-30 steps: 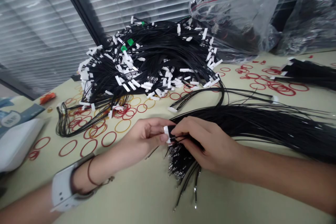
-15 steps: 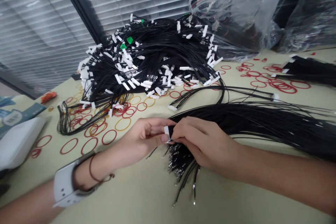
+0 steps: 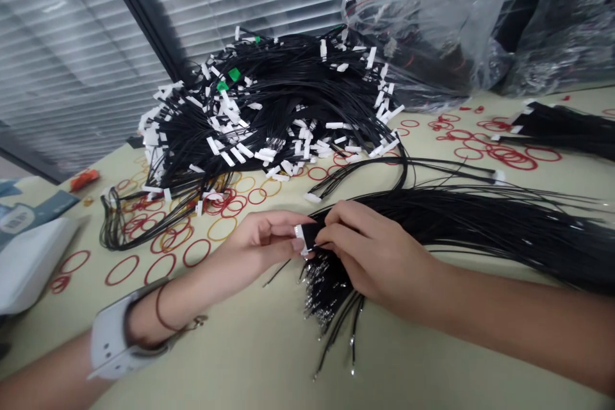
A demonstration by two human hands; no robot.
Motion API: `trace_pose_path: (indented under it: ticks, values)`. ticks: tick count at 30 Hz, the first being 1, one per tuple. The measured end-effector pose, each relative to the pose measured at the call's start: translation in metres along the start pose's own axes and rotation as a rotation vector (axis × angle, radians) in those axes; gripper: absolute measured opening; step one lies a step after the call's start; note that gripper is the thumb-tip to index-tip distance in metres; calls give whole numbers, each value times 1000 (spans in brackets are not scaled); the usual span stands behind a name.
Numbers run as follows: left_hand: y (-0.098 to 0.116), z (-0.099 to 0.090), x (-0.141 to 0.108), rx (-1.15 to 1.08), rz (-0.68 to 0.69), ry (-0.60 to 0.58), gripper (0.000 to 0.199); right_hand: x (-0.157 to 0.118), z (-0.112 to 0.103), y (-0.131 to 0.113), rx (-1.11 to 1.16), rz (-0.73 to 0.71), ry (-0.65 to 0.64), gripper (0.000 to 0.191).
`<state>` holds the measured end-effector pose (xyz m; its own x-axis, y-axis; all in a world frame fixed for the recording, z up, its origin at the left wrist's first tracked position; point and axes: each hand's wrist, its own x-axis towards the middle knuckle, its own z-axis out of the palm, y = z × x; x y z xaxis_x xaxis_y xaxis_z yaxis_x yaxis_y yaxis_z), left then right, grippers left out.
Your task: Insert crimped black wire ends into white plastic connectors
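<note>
Between the thumb and fingers of my left hand [image 3: 259, 240] is a small white connector [image 3: 300, 238], with a flat row of black wires running out of it to the right. My right hand [image 3: 372, 250] pinches black wire [image 3: 311, 235] close beside the connector; its fingertips partly hide the exact grip. Under and behind my right hand lies a thick bundle of loose black wires [image 3: 480, 221]. Their bare metal terminals [image 3: 319, 298] fan out below my fingers, and a few strands stick out toward the front of the table.
A large heap of black cables with white connectors [image 3: 278, 102] sits at the back. Red and yellow rubber bands [image 3: 196, 252] are scattered around. Clear plastic bags [image 3: 427, 25] stand at the back right; a white box [image 3: 36, 262] is at the left edge.
My right fingers have shifted slightly, and more of the flat black wires beside the connector shows. My left hand keeps its hold. The whole view has moved slightly.
</note>
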<state>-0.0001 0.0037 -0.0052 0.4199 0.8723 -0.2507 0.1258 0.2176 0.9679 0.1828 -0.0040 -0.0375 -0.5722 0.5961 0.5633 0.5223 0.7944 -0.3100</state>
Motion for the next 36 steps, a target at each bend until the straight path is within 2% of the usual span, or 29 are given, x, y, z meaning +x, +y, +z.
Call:
trace_pose_path:
  ticks: [2,4,8,10,15,20,22,28,33,36]
  values:
    - [0,-1,0,11,-2,3,21,0,-1,0,-14,15,-23,21]
    - [1,-2,0,15,-3,4,21,1,-2,1,43,22,15,21]
    - [3,-4,-1,24,11,-36,19,1,-7,4,209,25,251,19]
    - [4,-5,-1,23,23,-54,19,1,-10,3,236,25,302,20]
    - [4,-5,1,-19,-4,-34,20,3,-9,-1,151,55,209,21]
    - [2,-6,1,-7,21,-70,20,2,-4,2,91,50,87,34]
    - [2,-6,1,-2,32,-75,18,0,-3,3,99,46,105,36]
    - [2,-5,0,51,23,-41,21,-2,-3,1,60,157,151,33]
    - [2,-3,0,51,18,-33,20,0,-4,2,90,110,180,14]
    - [3,-3,-1,46,19,-21,21,2,-4,2,132,104,171,12]
